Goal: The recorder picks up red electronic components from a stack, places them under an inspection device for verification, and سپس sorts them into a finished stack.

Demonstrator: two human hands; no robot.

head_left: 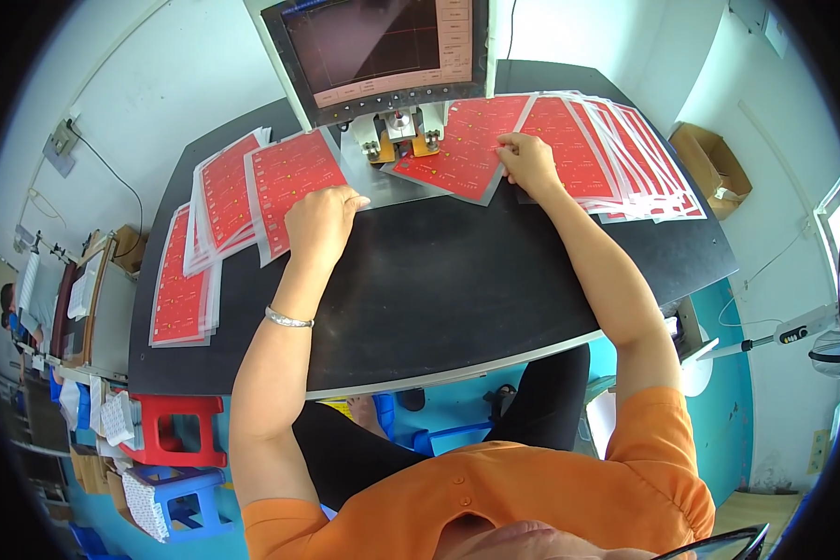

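Note:
My left hand [320,222] rests with curled fingers on the edge of a red printed sheet [289,182] that tops a fanned pile at the left of the black table [439,299]. My right hand [529,161] presses down on another red sheet [453,154], which lies under the metal head [399,131] of a bench machine. A wide fan of the same red sheets [616,154] spreads to the right of that hand. A silver bracelet circles my left wrist.
The machine's screen [378,47] stands at the table's far edge. More red sheets [182,280] are stacked at far left. Red [173,429] and blue [173,499] plastic stools stand on the blue floor at lower left. A cardboard box [714,168] sits at right.

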